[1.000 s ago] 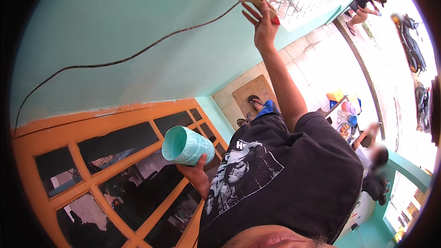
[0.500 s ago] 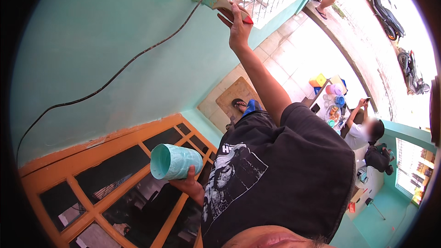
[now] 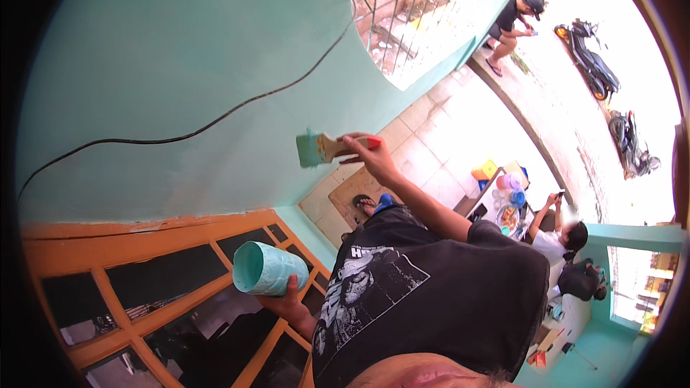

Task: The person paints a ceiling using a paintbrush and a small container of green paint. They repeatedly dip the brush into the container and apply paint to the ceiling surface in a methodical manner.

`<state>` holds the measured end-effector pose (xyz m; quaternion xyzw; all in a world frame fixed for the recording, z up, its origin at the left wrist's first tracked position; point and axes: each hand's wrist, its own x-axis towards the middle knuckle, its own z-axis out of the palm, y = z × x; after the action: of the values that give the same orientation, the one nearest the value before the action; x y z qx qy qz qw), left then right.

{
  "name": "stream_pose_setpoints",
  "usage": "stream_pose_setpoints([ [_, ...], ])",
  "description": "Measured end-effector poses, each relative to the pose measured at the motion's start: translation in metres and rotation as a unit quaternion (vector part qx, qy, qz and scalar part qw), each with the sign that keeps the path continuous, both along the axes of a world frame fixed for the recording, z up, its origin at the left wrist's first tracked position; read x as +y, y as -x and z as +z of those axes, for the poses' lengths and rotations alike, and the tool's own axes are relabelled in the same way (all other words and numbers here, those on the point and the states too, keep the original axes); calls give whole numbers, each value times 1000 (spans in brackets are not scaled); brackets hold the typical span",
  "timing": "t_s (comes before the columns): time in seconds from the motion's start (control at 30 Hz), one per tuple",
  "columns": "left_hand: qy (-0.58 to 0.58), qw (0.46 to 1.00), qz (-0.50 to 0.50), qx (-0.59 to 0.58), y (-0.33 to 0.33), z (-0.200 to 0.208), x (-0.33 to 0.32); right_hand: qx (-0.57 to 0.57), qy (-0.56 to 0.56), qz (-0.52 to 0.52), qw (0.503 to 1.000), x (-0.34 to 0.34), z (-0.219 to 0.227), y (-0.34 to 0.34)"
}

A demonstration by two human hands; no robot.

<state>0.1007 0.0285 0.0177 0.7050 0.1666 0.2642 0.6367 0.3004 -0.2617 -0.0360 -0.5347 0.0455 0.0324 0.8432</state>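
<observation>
Paintbrush (image 3: 325, 147) with right fingers (image 3: 359, 146) tight around it (bristles (image 3: 307, 151) leftward), teal-coated container (image 3: 272, 269) with left fingers (image 3: 292, 288) tight around it.

This looks like the tiled front porch (image 3: 420, 122) of a home: a green wall (image 3: 180, 65) with a grilled opening (image 3: 402, 11), an orange wooden frame (image 3: 129, 239) around dark panes (image 3: 165, 266), a tabletop (image 3: 493, 198) bearing food (image 3: 509, 215), and motorbikes (image 3: 594, 66) standing outside.

Bright floor tiles (image 3: 418, 121) lie beyond an orange window frame (image 3: 183, 236).
</observation>
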Motion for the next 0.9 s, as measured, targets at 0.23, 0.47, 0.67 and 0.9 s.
stream_pose_setpoints([
  [0.23, 6, 999, 40, 35, 12, -1, 3, -35, 66, 113, 991, 29, 31, 1],
  [0.47, -15, 993, 109, 38, 36, -8, 5, -48, 116, 129, 984, 32, 54, -4],
  [0.67, 25, 992, 111, 53, 52, -10, 14, -89, 209, 118, 967, 28, 88, -1],
  [0.9, -35, 992, 92, 74, 52, 1, 22, -79, 223, 87, 968, 23, 97, 2],
])
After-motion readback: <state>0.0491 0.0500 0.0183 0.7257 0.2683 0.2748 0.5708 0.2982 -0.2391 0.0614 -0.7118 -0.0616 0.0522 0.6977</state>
